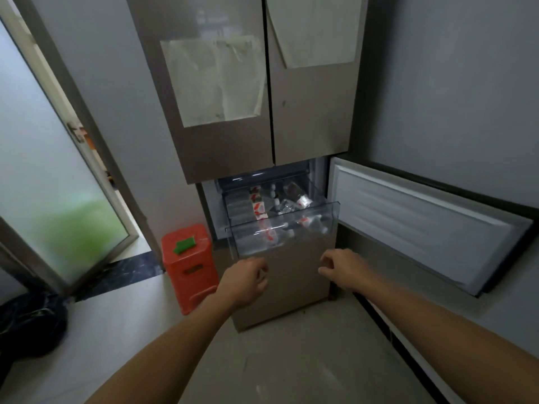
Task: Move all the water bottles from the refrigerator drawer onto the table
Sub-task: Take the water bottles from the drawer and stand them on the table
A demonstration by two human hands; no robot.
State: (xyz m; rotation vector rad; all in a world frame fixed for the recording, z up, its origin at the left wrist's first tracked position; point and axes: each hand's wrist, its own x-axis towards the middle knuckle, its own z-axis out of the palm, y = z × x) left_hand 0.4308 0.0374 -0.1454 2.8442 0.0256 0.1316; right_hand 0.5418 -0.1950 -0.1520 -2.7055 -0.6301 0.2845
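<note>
Both bare hands, left hand [248, 282] and right hand [342, 268], hover loosely curled and empty just below the pulled-out clear plastic refrigerator drawer [284, 233], where red-labelled clear water bottles [303, 201] lie jumbled and might roll or slip when grabbed.

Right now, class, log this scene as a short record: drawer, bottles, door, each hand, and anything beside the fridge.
drawer: clear plastic, pulled out of the fridge
bottles: several inside the drawer, red-and-white labels, lying at mixed angles; count unclear
door: lower right one swung open to the right
left hand: empty, fingers curled, just below the drawer front
right hand: empty, fingers curled, below the drawer's right corner
stool: red, on the floor left of the fridge, a green item on top
table: not in view
</note>
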